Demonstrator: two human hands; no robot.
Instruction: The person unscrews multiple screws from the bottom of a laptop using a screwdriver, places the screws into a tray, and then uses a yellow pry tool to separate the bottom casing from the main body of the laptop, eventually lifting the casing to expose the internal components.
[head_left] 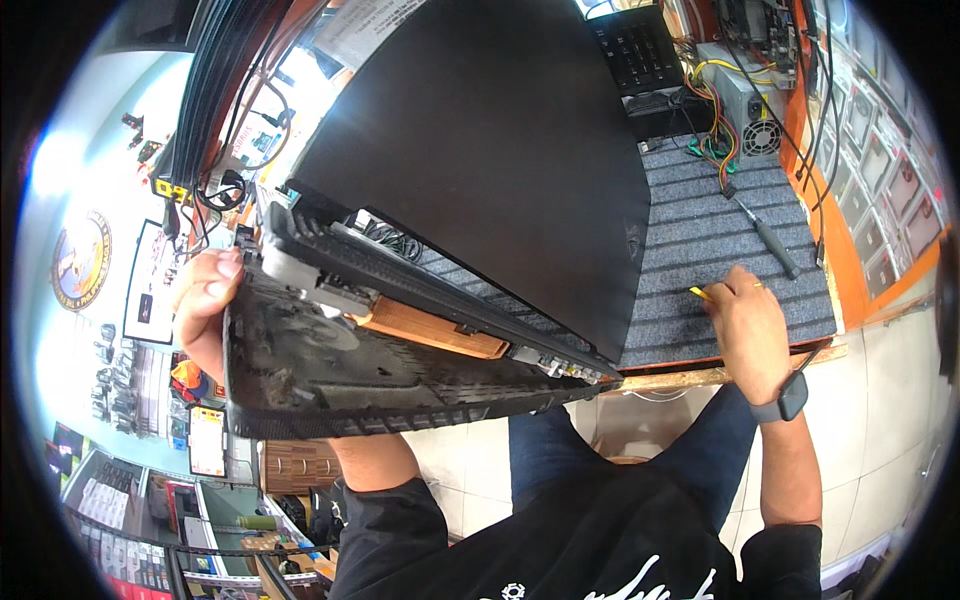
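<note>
A dusty black plastic cover (320, 370) tilts up in front of me, its grimy hollow inside facing me. My left hand (207, 290) grips its far left corner, the forearm passing underneath. Alongside lies a black frame (420, 278) with small metal parts and an orange-brown strip (430, 330). Behind them stands a large, flat black casing (500, 160), cables showing through the gap at its near edge. Over the mat's near edge, my right hand (748, 325) is closed on a small, thin yellow piece (700, 293); most of it is hidden by the fingers.
A grey striped mat (700, 240) covers the bench. On it lies a grey-handled screwdriver (770, 240). At the back right stand a power supply (755, 110) with coloured wires and a black ribbed panel (635, 50). Loose cables hang by the orange frame (850, 270).
</note>
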